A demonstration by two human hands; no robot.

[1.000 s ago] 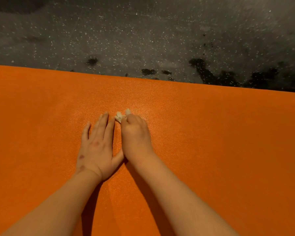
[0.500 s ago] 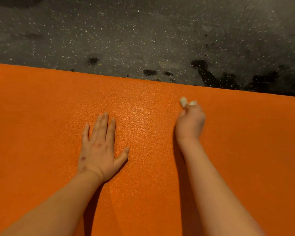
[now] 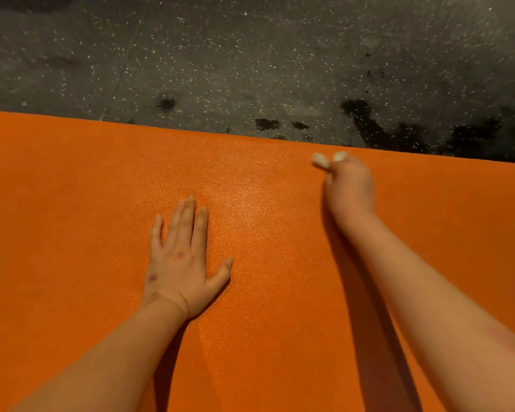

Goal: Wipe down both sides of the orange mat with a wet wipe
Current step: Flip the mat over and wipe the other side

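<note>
- The orange mat (image 3: 72,203) is laid flat on a dark speckled floor (image 3: 250,55), and the lower two thirds of the view is filled by it.
- Only the mat's far edge is seen. It runs left to right and slopes slightly down toward the right.
- The other edges are cut off by the frame, so the mat's long axis cannot be told for sure.
- The left hand (image 3: 180,263) is pressed flat on the mat, palm down. Its fingers are straight and close together, the thumb is spread toward the right, and nothing is held in it.
- The right hand (image 3: 350,185) is curled tight, knuckles up, round a wet wipe (image 3: 321,160).
- The wipe is bunched small and white, and two pale ends are seen sticking out past the fingers on the far side.
- The wipe is held over the mat, close to the far edge. Whether it touches the surface cannot be told, as that spot is blurred.
- The wipe lies ahead of the left hand and to its right, well apart from it, with bare mat between.
- A lighter, shiny patch is seen on the mat just past the left hand's fingertips, toward the right.
- Both forearms are bare, and a shadow is cast on the mat to the left of each.
- Dark blotches (image 3: 399,129) are seen on the floor just beyond the mat's far edge, mostly at the right.
</note>
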